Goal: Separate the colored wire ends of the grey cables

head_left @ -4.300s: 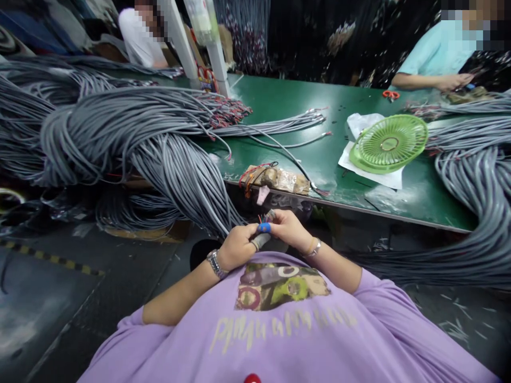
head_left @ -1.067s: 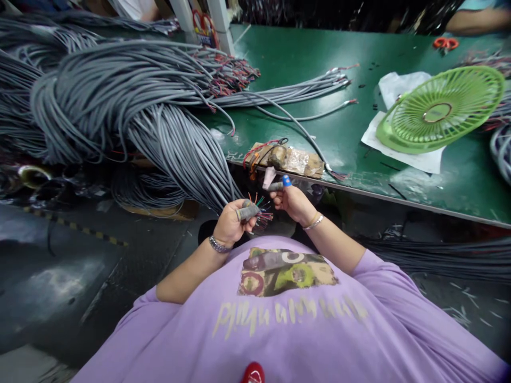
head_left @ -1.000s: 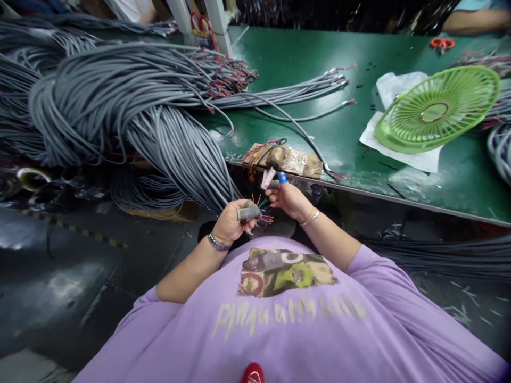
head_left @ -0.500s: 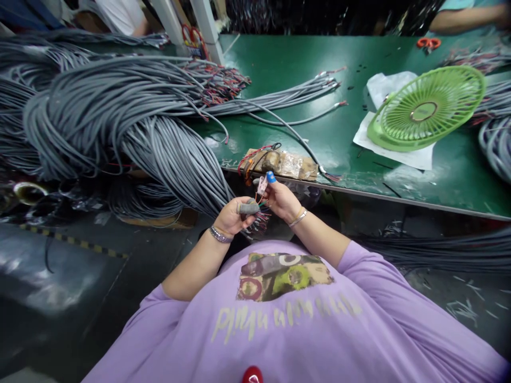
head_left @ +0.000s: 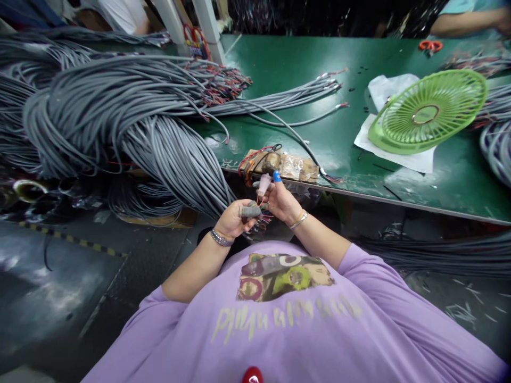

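My left hand [head_left: 232, 219] is closed around the end of a grey cable, mostly hidden by the fingers. Its thumb wears a worn grey finger cover [head_left: 249, 211]. Thin coloured wires [head_left: 261, 202], orange and green among them, fan out of the grip towards my right hand [head_left: 282, 203]. That hand has its fingers curled at the wires, pinching some of them. A blue cover [head_left: 277, 176] sits on its thumb tip, and a pale pink wrap [head_left: 264, 184] is on a finger beside it. Below the hands hang more stripped wire ends [head_left: 261, 223].
Big bundles of grey cable [head_left: 88, 111] drape over the table's left side. A cardboard-backed taped block [head_left: 291, 165] with red and black wires lies at the front edge of the green table [head_left: 335, 141]. Right are a green fan [head_left: 429, 111] and orange-handled scissors [head_left: 430, 47]. A co-worker's arm [head_left: 465, 24] shows behind.
My right thumb has shifted slightly right, and the pink-wrapped finger has turned. Both hands stay in nearly the same place at the wires.
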The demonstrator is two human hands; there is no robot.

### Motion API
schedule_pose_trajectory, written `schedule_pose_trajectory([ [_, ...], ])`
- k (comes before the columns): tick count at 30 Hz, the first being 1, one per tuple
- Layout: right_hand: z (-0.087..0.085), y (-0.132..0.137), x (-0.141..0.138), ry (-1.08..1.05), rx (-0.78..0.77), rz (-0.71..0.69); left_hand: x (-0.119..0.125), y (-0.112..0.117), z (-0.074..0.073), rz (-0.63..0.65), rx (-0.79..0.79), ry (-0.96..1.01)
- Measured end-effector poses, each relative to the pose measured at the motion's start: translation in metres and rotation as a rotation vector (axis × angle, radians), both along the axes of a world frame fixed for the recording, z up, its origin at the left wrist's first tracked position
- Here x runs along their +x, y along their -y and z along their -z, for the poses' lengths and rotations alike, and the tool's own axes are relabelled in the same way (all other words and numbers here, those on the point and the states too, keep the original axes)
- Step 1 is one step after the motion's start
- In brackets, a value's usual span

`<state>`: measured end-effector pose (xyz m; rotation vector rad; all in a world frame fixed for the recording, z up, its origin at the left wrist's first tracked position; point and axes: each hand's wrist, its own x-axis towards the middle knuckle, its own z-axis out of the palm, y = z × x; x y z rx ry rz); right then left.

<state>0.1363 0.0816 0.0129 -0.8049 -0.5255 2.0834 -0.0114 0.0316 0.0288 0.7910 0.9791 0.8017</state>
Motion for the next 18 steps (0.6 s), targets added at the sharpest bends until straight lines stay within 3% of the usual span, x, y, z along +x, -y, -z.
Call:
schedule_pose_trajectory([
  [4, -0.003, 0.001, 0.004, -0.005, 0.007, -0.045, 0.004, 0.016, -0.001, -0.13, 0.046, -0.01],
  [8, -0.004, 0.003, 0.004, 0.052, 0.085, 0.03, 0.009, 0.022, -0.001, -0.23, 0.062, -0.032],
  [18, 0.004, -0.003, -0.001, 0.05, 0.101, 0.069, 0.011, 0.01, -0.001, -0.239, 0.046, -0.004],
])
